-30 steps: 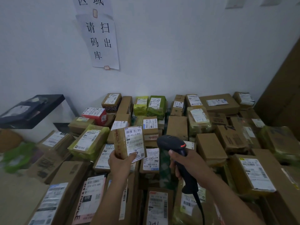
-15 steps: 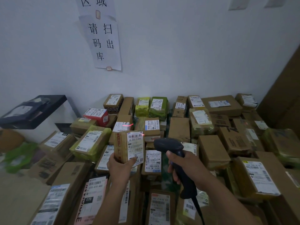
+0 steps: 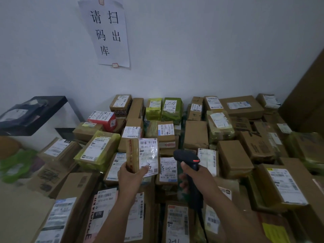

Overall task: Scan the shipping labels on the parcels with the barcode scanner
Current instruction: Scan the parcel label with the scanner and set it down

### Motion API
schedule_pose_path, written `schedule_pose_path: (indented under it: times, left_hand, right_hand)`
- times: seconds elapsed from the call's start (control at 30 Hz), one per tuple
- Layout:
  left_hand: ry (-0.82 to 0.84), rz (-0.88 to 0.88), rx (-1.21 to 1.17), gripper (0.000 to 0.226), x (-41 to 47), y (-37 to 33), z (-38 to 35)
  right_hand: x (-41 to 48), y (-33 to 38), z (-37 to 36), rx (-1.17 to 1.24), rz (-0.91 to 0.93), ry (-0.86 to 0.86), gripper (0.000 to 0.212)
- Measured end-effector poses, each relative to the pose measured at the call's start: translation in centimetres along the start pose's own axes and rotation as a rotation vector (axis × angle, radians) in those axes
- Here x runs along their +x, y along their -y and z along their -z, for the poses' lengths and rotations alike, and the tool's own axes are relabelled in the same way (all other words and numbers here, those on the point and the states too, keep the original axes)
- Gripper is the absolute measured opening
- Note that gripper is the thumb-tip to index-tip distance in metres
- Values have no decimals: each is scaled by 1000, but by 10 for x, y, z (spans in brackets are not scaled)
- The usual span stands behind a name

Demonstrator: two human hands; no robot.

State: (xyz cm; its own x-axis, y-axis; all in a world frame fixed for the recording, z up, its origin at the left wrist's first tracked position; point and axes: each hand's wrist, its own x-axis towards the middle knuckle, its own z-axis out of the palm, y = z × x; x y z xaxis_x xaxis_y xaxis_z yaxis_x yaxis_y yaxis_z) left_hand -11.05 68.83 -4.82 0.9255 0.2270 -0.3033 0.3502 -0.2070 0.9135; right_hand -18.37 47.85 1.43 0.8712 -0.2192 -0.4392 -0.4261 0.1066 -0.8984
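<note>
1. Above a heap [image 3: 195,134] of boxes, the left grip [image 3: 130,178] is closed round the lower end of a parcel [image 3: 138,155], thumb on its front face and fingers behind. It holds the parcel upright and clear of the heap.
2. The right grip [image 3: 196,176] is wrapped round the handle of the scanner [image 3: 188,158]. The scanner's head sits just right of the parcel, near but apart, level with its lower half.
3. The parcel is a brown carton under glossy tape, with reddish print on its narrow left side. Its wide face is turned to the camera and carries a white label [image 3: 148,153]. The label has a barcode along the top, printed digits below, and a handwritten mark beside the thumb. Glare blurs the label's middle.
4. The scanner is black, with a small red light [image 3: 196,160] at the back of its head and a cable [image 3: 201,223] hanging from the handle.
5. The heap holds brown, green and yellow-wrapped boxes and one red box [image 3: 103,118], most with labels up. It lies against a white wall [image 3: 210,50] bearing a paper sign [image 3: 109,32].
</note>
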Motion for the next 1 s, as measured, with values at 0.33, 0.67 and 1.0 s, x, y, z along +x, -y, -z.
schedule_pose_path:
  times: [0.33,0.67,1.0]
  left_hand:
    - [367,17,113,17,-4,-19,-54]
    - [618,12,228,37,-1,-42,-136]
    - [785,-30,275,60,-6,-32,-162]
  right_hand:
    - [8,-23,32,135,-151,-201,40]
    - [-9,-22,60,252,-132,-283,44]
    - [-14,-15,58,421,-23,-304,47]
